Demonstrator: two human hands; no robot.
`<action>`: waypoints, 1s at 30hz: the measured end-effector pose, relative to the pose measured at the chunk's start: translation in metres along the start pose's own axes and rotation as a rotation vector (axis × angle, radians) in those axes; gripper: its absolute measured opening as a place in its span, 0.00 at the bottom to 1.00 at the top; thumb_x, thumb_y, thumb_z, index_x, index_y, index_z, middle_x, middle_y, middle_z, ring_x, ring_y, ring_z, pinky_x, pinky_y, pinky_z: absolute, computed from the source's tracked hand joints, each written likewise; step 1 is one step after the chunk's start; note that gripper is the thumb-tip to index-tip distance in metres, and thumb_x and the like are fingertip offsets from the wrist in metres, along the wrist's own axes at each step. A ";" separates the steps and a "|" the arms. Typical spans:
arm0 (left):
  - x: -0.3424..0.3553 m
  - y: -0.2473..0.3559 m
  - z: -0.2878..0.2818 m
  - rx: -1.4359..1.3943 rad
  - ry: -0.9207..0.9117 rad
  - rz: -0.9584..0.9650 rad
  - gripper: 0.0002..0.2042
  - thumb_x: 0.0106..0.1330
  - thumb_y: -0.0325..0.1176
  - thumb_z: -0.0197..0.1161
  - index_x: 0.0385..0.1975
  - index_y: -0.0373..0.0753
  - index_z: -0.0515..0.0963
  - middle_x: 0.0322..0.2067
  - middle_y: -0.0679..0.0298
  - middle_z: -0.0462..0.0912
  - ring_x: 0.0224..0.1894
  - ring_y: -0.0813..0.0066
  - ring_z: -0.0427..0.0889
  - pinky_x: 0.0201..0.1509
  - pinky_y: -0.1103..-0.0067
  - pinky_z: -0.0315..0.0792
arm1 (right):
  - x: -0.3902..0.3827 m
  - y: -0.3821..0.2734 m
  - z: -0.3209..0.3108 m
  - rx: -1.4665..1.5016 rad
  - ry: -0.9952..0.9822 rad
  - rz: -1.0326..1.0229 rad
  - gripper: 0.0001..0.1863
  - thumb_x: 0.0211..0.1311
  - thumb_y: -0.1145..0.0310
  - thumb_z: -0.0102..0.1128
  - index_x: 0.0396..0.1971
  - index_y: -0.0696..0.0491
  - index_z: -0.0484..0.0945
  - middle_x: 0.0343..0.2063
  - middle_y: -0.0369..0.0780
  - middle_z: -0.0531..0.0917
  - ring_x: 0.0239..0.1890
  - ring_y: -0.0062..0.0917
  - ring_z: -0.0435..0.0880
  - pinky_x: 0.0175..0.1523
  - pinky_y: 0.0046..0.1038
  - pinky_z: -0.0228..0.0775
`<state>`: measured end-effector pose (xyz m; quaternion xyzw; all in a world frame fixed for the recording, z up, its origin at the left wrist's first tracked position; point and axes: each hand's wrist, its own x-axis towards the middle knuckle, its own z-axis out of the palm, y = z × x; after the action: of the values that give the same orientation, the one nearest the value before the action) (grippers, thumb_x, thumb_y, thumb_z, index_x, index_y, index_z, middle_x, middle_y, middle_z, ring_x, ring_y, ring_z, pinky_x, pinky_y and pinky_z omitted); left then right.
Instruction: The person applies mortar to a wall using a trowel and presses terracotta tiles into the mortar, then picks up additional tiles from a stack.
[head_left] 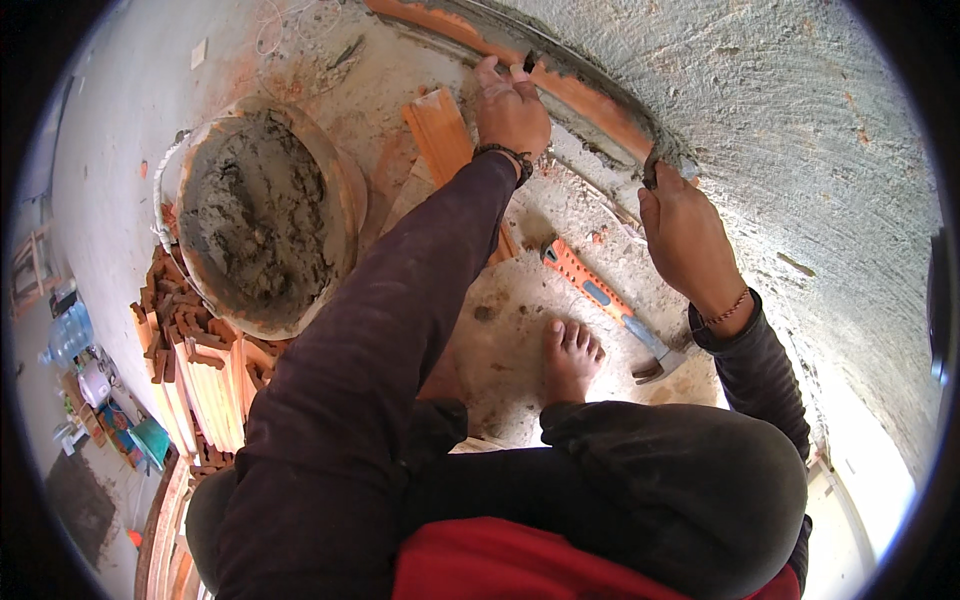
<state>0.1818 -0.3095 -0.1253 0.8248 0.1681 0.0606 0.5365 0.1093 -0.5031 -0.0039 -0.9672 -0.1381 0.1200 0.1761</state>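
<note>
My left hand reaches forward to the foot of the rough plastered wall. Its fingers are apart, their tips against a terracotta strip set in mortar there. A small dark piece by the fingertips is too small to name. Farther right along that strip, my right hand is closed round a mortar-smeared trowel, mostly hidden by the hand and wet mortar. Between my hands and my bare foot lies a claw hammer with an orange and grey-blue handle. A loose terracotta tile rests just left of my left hand.
To the left stands a bucket of wet grey mortar. Stacked terracotta pieces are beside it. The rough grey wall rises at the right. A clear blue bottle and other items sit at the far left.
</note>
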 end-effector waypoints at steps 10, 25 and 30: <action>0.000 -0.006 -0.001 0.061 -0.010 0.005 0.24 0.77 0.44 0.42 0.60 0.29 0.57 0.45 0.51 0.83 0.49 0.50 0.79 0.55 0.63 0.69 | 0.004 -0.008 0.002 0.018 -0.056 0.045 0.15 0.68 0.70 0.51 0.49 0.64 0.69 0.29 0.58 0.80 0.32 0.56 0.79 0.38 0.50 0.70; 0.001 -0.009 -0.002 0.058 0.018 0.089 0.23 0.77 0.41 0.42 0.61 0.28 0.57 0.44 0.52 0.84 0.49 0.47 0.79 0.55 0.64 0.69 | 0.009 0.000 0.008 -0.030 -0.081 0.028 0.19 0.68 0.67 0.50 0.52 0.66 0.66 0.36 0.58 0.81 0.35 0.55 0.82 0.40 0.50 0.74; 0.000 -0.009 -0.003 0.069 -0.003 0.041 0.21 0.76 0.39 0.44 0.60 0.29 0.58 0.47 0.55 0.83 0.48 0.53 0.79 0.55 0.64 0.69 | 0.010 -0.002 0.006 -0.012 -0.091 0.045 0.18 0.67 0.68 0.51 0.50 0.65 0.66 0.36 0.58 0.81 0.35 0.55 0.82 0.39 0.51 0.74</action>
<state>0.1789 -0.3040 -0.1319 0.8462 0.1523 0.0645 0.5065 0.1170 -0.4965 -0.0109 -0.9646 -0.1249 0.1672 0.1612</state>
